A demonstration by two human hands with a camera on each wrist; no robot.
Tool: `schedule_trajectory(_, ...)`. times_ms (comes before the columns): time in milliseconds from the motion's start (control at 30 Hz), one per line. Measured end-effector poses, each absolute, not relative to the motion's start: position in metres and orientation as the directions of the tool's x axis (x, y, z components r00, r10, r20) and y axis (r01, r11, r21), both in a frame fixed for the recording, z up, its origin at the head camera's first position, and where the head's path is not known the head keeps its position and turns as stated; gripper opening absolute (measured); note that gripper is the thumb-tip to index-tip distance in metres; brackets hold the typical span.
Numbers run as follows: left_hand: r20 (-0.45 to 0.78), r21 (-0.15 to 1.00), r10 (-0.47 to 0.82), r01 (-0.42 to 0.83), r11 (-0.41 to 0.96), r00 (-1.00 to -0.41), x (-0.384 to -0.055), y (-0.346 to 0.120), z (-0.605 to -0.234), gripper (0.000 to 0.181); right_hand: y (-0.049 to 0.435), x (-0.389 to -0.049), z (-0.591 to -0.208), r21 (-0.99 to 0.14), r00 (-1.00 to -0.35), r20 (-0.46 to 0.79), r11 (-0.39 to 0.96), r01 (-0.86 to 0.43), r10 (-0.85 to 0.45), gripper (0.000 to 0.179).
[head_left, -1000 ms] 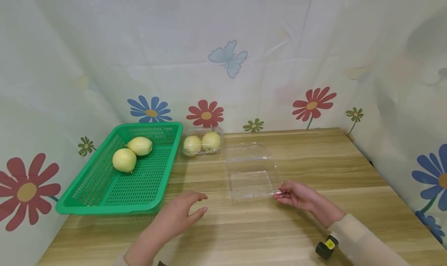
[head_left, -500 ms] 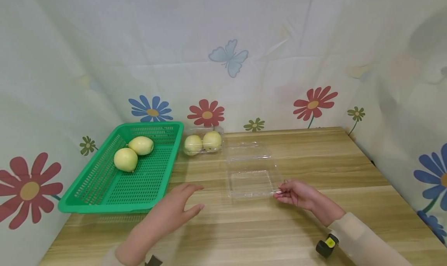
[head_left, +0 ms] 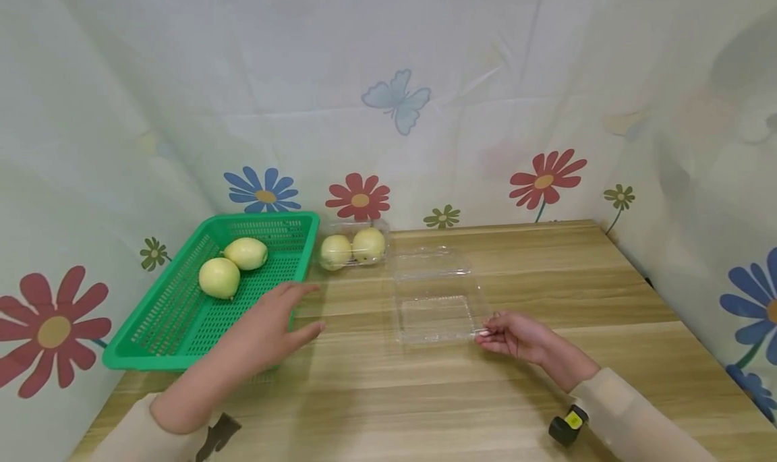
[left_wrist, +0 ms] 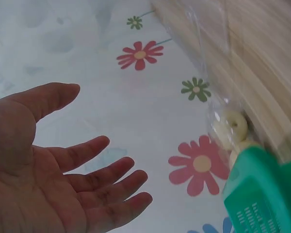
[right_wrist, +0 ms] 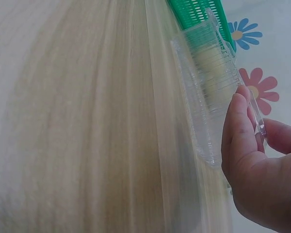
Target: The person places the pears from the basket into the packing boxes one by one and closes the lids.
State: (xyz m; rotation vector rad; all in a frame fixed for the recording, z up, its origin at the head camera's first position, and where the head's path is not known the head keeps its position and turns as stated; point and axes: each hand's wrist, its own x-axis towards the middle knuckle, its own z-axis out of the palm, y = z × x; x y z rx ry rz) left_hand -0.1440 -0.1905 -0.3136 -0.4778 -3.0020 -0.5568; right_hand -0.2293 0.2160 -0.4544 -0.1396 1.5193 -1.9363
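My right hand [head_left: 514,337] pinches the near right edge of a clear plastic clamshell box [head_left: 438,319], whose lid lies back on its far side. In the right wrist view, thumb and fingers [right_wrist: 240,126] hold the rim of that box from both sides. My left hand [head_left: 265,324] is over the near right rim of the green plastic basket [head_left: 293,273], fingers spread and nothing held. The left wrist view shows its palm [left_wrist: 34,194] with the fingers apart. Inside the basket lie two pale yellow-green pears, one nearer [head_left: 219,278] and one farther [head_left: 245,253].
A second clear box [head_left: 382,236] with two pears [head_left: 367,245] in it stands right of the basket by the back wall. The wooden table [head_left: 546,273] meets a flower-printed cloth [head_left: 461,64] behind and at both sides.
My left hand has moved left and slightly away from me, from beside the basket to over its near right rim. The right hand keeps its pinch on the box in the same place.
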Motion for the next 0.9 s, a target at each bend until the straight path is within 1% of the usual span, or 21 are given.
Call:
schedule_trajectory(233, 0.053, 0.359, 0.251, 0.253, 0.898, -0.967, -0.166, -0.214, -0.293, 0.068, 0.215, -0.229, -0.456, -0.902, -0.776, -0.307, -0.092, 0.423, -0.551, 0.019)
schedule_trajectory(467, 0.009, 0.349, 0.171, 0.163, 0.923, -0.985, -0.2, -0.242, -0.279, 0.078, 0.213, -0.23, -0.458, -0.901, -0.782, -0.316, -0.089, 0.425, -0.538, 0.018)
schedule_trajectory(667, -0.009, 0.356, 0.121, 0.11, 0.928, -0.993, -0.23, -0.272, -0.275, 0.082, 0.214, -0.23, -0.457, -0.901, -0.783, -0.317, -0.087, 0.424, -0.535, 0.019)
schedule_trajectory(800, -0.029, 0.345, 0.104, 0.088, 0.934, -0.994, -0.245, -0.288, -0.276, 0.083, 0.213, -0.23, -0.456, -0.902, -0.783, -0.317, -0.085, 0.423, -0.534, 0.018)
schedule_trajectory(900, -0.059, 0.359, 0.079, 0.052, 0.932, -0.995, -0.252, -0.297, -0.278, 0.084, 0.212, -0.23, -0.455, -0.901, -0.783, -0.318, -0.086, 0.425, -0.535, 0.017)
